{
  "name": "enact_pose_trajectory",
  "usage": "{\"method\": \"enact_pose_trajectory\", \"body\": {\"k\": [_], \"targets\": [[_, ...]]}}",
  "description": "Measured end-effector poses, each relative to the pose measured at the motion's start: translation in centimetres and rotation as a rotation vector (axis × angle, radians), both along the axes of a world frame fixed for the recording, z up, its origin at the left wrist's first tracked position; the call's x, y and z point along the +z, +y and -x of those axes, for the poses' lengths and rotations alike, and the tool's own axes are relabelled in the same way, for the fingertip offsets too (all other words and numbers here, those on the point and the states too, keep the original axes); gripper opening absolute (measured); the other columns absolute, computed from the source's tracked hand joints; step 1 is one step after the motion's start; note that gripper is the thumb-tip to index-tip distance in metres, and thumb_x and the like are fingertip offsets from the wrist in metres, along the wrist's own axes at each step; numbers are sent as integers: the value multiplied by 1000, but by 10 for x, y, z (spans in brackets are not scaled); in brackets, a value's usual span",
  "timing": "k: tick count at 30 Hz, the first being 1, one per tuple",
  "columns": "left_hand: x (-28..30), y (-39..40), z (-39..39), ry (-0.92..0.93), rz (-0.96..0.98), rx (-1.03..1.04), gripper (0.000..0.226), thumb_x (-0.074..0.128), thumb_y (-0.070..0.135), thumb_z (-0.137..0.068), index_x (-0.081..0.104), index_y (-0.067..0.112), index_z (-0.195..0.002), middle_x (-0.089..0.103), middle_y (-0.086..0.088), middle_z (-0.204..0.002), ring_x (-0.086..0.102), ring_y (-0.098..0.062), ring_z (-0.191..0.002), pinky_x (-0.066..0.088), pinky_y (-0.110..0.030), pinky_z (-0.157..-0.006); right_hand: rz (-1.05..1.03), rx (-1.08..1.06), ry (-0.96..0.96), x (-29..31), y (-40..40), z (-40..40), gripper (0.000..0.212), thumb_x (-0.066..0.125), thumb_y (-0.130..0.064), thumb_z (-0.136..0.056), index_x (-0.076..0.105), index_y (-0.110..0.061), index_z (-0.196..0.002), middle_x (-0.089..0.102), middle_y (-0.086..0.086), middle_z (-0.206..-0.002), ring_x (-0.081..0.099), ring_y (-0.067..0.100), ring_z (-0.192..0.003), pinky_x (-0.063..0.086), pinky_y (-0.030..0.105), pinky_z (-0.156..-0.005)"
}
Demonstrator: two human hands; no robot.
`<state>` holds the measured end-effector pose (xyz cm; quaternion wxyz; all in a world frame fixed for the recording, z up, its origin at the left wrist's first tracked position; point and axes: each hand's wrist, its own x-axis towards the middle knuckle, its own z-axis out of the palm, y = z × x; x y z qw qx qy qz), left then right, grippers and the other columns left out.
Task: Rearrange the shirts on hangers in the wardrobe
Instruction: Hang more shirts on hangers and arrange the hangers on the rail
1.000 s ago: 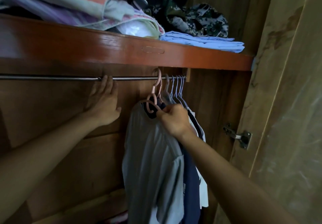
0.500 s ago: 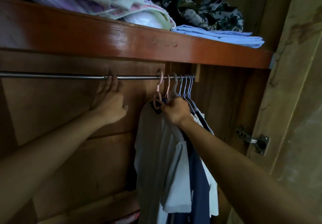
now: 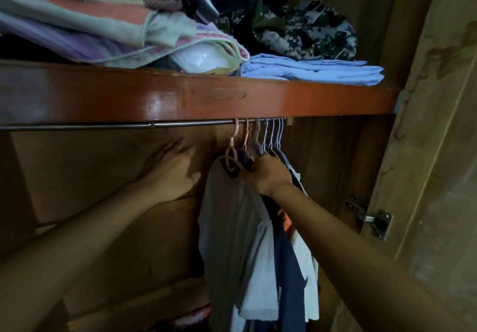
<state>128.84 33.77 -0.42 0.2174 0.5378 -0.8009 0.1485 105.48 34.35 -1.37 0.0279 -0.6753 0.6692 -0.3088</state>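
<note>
Several shirts hang bunched at the right end of the metal rail (image 3: 103, 126). A grey shirt (image 3: 229, 218) on a pink hanger (image 3: 233, 140) is the leftmost. Behind it hang a navy shirt (image 3: 287, 275) and a white shirt (image 3: 308, 259), on pink and pale blue hangers (image 3: 273, 135). My right hand (image 3: 268, 174) grips the hangers' shoulders at the collars, fingers curled among them. My left hand (image 3: 171, 171) hovers open below the rail, left of the grey shirt, with fingers spread, blurred and touching nothing I can see.
A red-brown shelf (image 3: 309, 99) runs above the rail, stacked with folded blankets (image 3: 90, 27), a light blue cloth (image 3: 317, 69) and a camouflage garment (image 3: 304, 32). The open wardrobe door (image 3: 438, 151) with a metal hinge (image 3: 371, 218) stands at the right. The rail's left stretch is bare.
My left hand has come off the rail and dropped below it, nearer the grey shirt. My right hand keeps its grip at the hangers. The view has tilted upward.
</note>
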Motion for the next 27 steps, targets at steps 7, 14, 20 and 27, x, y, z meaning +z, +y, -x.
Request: {"method": "enact_pose_trajectory", "body": {"k": [7,14,20,27], "targets": [[-9,24,39,345,-432,-145,47,68,49,-85,62,24,-125,65,4,-113,62,-11,-99,51,-32,-90,-125,29,140,2,48,33,39,64,-49,-86,62,-13,-69,57,3,-68,61,23,-69,41,26,-57],[-25,48,83,170,-518,-327,47,65,47,-89,57,26,-130,57,11,-109,51,2,-87,40,-18,-72,-304,76,183,-5,102,76,43,69,-51,-83,64,-19,-111,65,3,-103,63,22,-91,54,34,-76],[-25,75,134,22,-498,-491,32,64,49,-88,64,27,-111,61,13,-81,58,-2,-73,46,-24,-62,-368,45,270,-11,152,112,41,69,-51,-84,68,-20,-111,68,-2,-106,63,18,-97,48,28,-75],[-23,101,179,-129,-409,-615,54,60,62,-84,57,28,-125,65,11,-103,62,-10,-96,47,-28,-74,-381,-157,224,-6,220,138,30,73,-46,-81,63,-31,-105,60,-12,-94,60,14,-95,41,21,-69]]}}
